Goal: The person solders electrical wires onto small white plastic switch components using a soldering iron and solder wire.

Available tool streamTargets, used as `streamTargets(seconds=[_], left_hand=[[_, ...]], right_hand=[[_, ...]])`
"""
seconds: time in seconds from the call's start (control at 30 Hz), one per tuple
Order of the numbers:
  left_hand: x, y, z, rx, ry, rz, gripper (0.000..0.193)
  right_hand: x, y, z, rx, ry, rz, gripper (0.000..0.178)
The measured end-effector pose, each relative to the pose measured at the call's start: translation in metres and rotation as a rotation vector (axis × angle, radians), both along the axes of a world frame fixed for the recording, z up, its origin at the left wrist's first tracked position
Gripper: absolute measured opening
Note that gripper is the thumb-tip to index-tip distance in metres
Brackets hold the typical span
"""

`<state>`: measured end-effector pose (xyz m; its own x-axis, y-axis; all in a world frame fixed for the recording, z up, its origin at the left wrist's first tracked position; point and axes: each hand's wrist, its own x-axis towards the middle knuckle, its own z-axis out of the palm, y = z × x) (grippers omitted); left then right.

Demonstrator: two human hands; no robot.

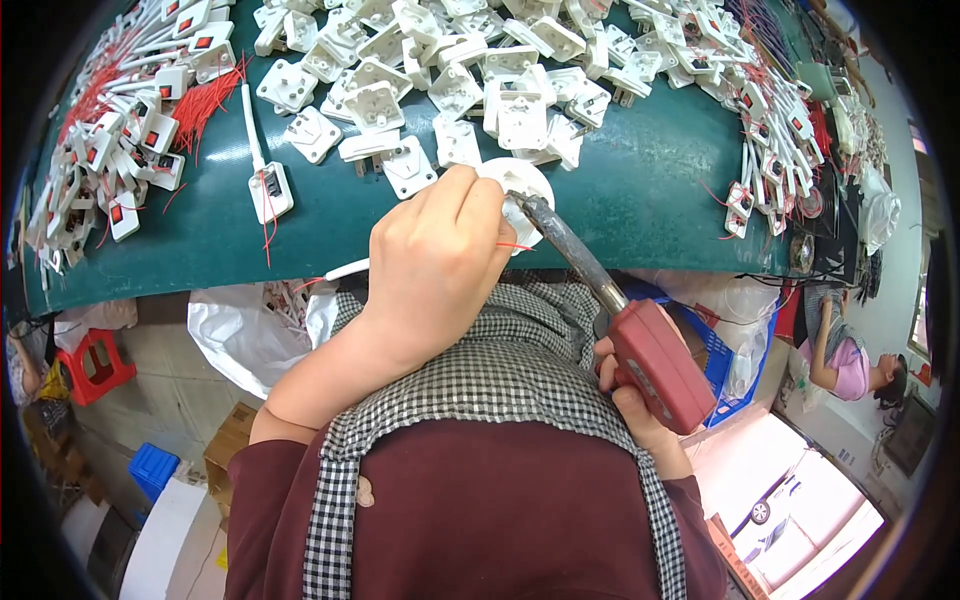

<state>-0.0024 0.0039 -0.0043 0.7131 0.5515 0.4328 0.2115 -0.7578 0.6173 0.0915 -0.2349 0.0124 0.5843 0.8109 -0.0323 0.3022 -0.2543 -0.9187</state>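
iron (600,286): extending from the right hand (648,425) holding it
left hand (435,240): holding a white cable (347,269), partly hidden
white parts (455,90): lying beyond both hands

My right fingers (607,368) grip a dark-red-handled, grey metal soldering iron (632,335), its tip over a round white plastic dish (532,180). My left fingers (486,207) curl at the dish's edge, fingertips hidden; white plastic housings (457,90) crowd the green tabletop (650,170).
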Motion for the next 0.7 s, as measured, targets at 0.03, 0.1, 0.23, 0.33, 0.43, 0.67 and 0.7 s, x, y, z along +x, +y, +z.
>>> streamTargets(seconds=[0.03, 0.1, 0.23, 0.33, 0.43, 0.67, 0.7], left_hand=[[0.000, 0.000, 0.000, 0.001, -0.001, 0.000, 0.020], [0.000, 0.000, 0.001, 0.008, 0.009, 0.007, 0.020], [0.000, 0.000, 0.001, 0.003, 0.031, 0.017, 0.020], [0.000, -0.002, 0.002, 0.016, 0.032, 0.018, 0.020], [-0.001, -0.002, 0.004, 0.009, 0.032, 0.024, 0.020], [0.000, -0.004, 0.007, 0.026, 0.121, 0.038, 0.018], [0.000, -0.004, 0.008, 0.014, 0.136, 0.034, 0.018]], right_hand=[[0.000, 0.001, 0.001, 0.090, 0.137, -0.009, 0.065], [0.001, 0.000, 0.000, 0.085, 0.150, -0.004, 0.069], [0.004, 0.004, 0.017, 0.075, 0.413, -0.133, 0.077], [0.005, 0.014, 0.015, 0.371, 0.639, -0.325, 0.071], [0.040, 0.030, 0.005, 0.243, 0.458, -0.036, 0.055], [0.073, 0.121, -0.034, 0.262, 0.453, 0.259, 0.080], [0.072, 0.133, -0.040, 0.305, 0.388, 0.321, 0.085]])
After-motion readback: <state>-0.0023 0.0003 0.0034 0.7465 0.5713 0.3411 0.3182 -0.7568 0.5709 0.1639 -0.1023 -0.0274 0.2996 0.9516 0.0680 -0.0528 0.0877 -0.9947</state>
